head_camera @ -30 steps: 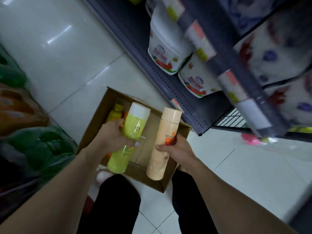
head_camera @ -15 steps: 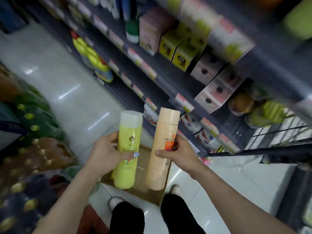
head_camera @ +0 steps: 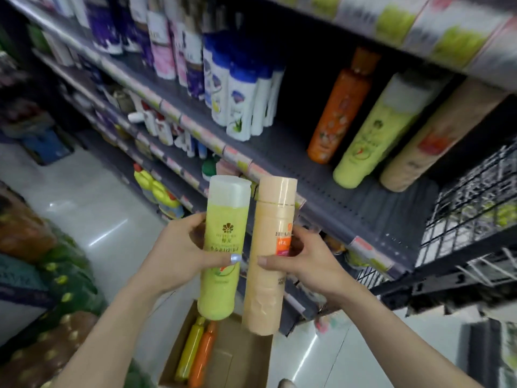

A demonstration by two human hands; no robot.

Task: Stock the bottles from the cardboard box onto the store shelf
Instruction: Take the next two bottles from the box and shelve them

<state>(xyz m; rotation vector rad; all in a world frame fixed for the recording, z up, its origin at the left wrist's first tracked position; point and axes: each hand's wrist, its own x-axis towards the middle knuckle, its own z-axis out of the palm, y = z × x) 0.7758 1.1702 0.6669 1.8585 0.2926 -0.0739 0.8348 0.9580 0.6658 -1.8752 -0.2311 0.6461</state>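
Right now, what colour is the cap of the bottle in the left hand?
White, slightly see-through, on the yellow-green bottle in the left hand; head view.

bare forearms, no sleeves; pale blue polish on left thumbnail [head_camera: 235, 258].

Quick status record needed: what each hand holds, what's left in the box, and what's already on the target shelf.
left hand: grips green bottle, upright
right hand: grips peach bottle, upright
bottle spacing: side by side, nearly touching
cardboard box: on floor below, holds yellow bottle and orange bottle, lying down
shelf: already has orange, green and peach bottles standing at right
placement: not yet done
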